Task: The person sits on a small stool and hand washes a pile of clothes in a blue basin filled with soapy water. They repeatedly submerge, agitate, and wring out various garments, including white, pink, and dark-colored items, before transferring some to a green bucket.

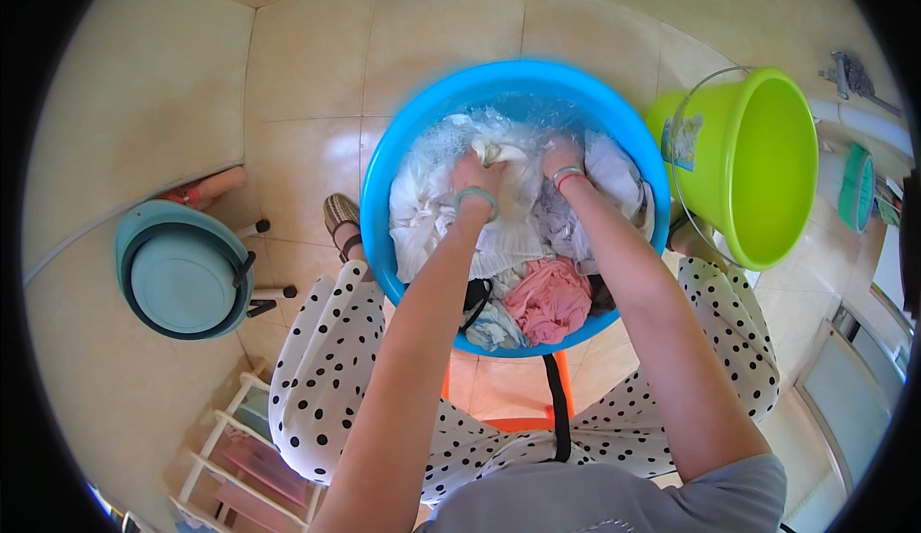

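Scrubbing a white cloth (pixel 499 154) mid-frame in the blue basin (pixel 384 178), left hand (pixel 477 173) and right hand (pixel 561 157) both clench it tight. Rough rubbing could slosh suds onto the tile floor (pixel 307 82), leaving it slippery.

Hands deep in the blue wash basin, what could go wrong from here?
1. The blue basin looks full of suds and laundry; hard scrubbing of the white cloth by the left hand and right hand may slop water onto the tiled floor.
2. The green bucket stands close by the right forearm; an elbow swing might knock it.
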A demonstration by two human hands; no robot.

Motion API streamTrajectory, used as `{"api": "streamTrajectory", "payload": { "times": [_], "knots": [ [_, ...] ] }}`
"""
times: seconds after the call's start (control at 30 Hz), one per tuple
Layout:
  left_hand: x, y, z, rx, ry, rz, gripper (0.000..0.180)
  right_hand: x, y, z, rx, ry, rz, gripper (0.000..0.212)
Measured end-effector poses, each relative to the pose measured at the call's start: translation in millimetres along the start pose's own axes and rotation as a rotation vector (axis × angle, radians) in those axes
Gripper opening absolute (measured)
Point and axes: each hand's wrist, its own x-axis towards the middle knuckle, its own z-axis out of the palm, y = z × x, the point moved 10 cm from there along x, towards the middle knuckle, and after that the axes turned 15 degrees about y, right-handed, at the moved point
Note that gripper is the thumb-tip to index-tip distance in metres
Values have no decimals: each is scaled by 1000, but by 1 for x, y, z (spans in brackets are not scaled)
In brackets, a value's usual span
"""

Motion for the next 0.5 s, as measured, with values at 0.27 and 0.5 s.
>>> {"api": "streamTrajectory", "payload": {
  "times": [0.27,0.5],
  "knots": [
    [-93,39,-7,-1441,-726,-766,55,-127,-94,-136,654,76,-184,33],
    [-146,75,-47,-1483,-742,-672,52,-212,-176,-219,551,323,-530,18]
  ]
}}
